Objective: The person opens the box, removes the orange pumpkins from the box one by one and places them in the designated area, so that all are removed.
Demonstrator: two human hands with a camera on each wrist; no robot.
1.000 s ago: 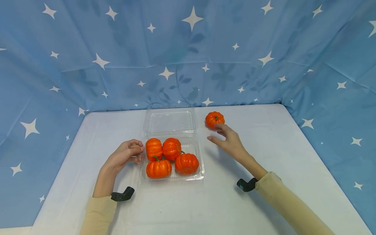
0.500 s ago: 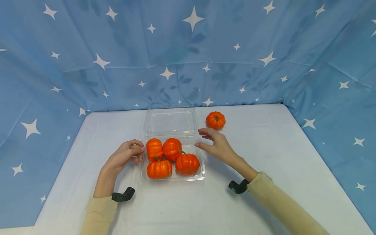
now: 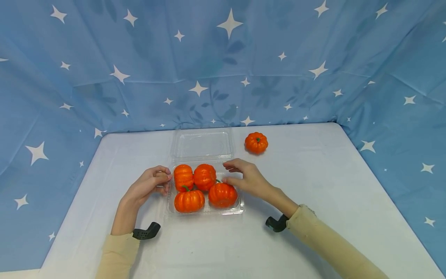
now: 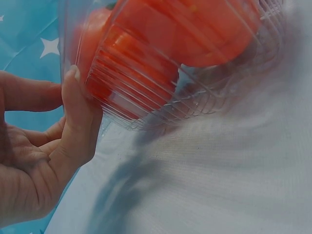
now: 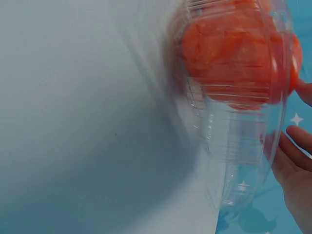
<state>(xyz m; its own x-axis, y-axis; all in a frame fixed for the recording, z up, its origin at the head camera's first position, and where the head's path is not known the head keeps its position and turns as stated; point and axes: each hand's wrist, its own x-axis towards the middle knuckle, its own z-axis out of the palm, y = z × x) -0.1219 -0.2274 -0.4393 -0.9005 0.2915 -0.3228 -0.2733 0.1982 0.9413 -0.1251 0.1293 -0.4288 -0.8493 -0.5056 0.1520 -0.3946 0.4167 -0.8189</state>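
Note:
A clear plastic clamshell box (image 3: 205,209) lies with its lid (image 3: 203,143) folded back. Inside are several orange toy-like pumpkins, among them a front-left one (image 3: 189,201) with a green stem and a front-right one (image 3: 223,195). My left hand (image 3: 148,184) pinches the box's left rim between thumb and fingers, as the left wrist view shows. Over the right rim hovers my right hand (image 3: 249,179), fingers loosely bent and holding nothing. Its thumb tip overlaps the top of the front-right pumpkin; the other fingertips are above the box's back-right corner.
Behind the right hand, a single orange pumpkin (image 3: 256,143) sits on the white tablecloth (image 3: 209,248), right of the lid. A blue star-patterned curtain (image 3: 216,58) closes off the back and sides of the table.
My right hand has moved left and toward me, away from the lone pumpkin, to the box's right rim. The left hand has stayed at the left rim, and the pumpkins have not moved.

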